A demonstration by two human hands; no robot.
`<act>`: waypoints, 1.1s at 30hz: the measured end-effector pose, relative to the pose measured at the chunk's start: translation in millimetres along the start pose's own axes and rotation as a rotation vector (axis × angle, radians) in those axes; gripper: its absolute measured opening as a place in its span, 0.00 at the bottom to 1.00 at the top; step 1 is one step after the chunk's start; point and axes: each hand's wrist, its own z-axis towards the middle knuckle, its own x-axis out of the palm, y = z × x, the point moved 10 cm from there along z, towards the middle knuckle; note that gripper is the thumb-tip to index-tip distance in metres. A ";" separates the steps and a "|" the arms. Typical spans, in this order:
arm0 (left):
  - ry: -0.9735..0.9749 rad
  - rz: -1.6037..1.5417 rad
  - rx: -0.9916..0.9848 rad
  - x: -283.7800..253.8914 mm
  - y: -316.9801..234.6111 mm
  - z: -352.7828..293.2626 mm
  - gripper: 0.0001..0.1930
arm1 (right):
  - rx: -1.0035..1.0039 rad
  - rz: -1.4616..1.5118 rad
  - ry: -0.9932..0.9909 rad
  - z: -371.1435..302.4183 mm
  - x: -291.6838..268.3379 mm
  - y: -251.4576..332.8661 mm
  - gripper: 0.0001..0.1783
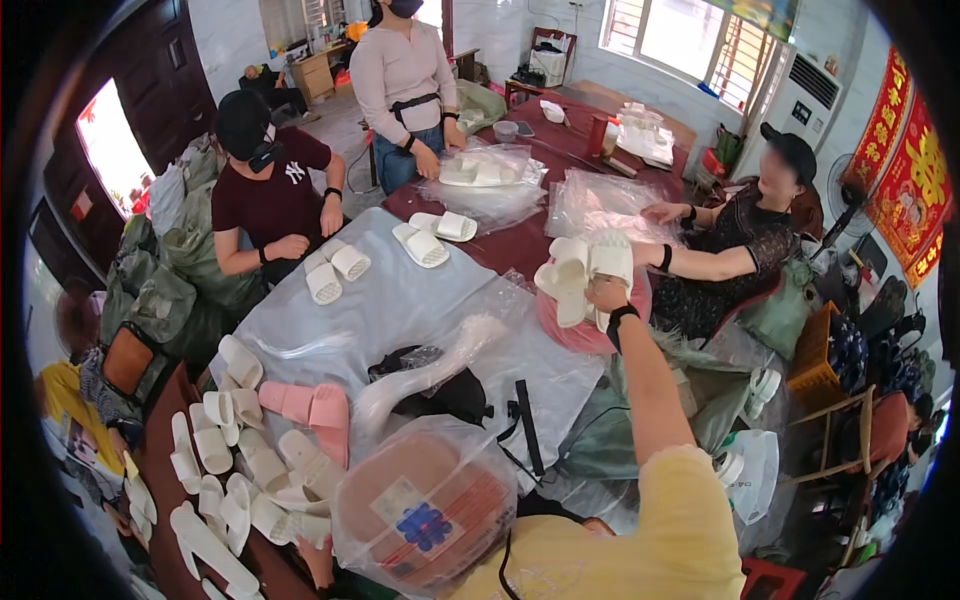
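Note:
Stretched out to the right, my right hand [607, 294] is closed on white slippers [568, 282], holding them above a round pink surface [553, 331]. A co-worker's forearm [705, 262] reaches toward the same slippers from the right, its hand hidden behind them. Low on the left, my left hand [316, 562] is at the end of a white slipper [300, 526] at the edge of a pile. Its fingers are mostly hidden, so its grip cannot be told. More white slippers [265, 465] and a pink pair [310, 408] lie around there.
Before me sits a round plastic-wrapped bundle [425, 500]. Beyond it lie a black bag [445, 395] and clear plastic strips [430, 372] on a grey sheet [400, 290]. White pairs [435, 238] rest farther back. Two co-workers [262, 185] stand across the table; clear bags [605, 205] lie far right.

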 end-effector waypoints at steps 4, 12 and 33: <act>0.170 0.218 -0.271 28.1 52.5 10.7 0.45 | 0.218 0.162 0.120 -4.9 41.2 -15.4 0.43; 0.046 0.319 0.046 17.5 -4.2 16.7 0.42 | 0.194 0.305 -0.239 -41.5 -10.0 -14.3 0.24; -0.824 0.034 0.355 -317.3 -249.0 -97.9 0.40 | -0.747 1.012 0.446 -277.3 -124.2 312.7 0.27</act>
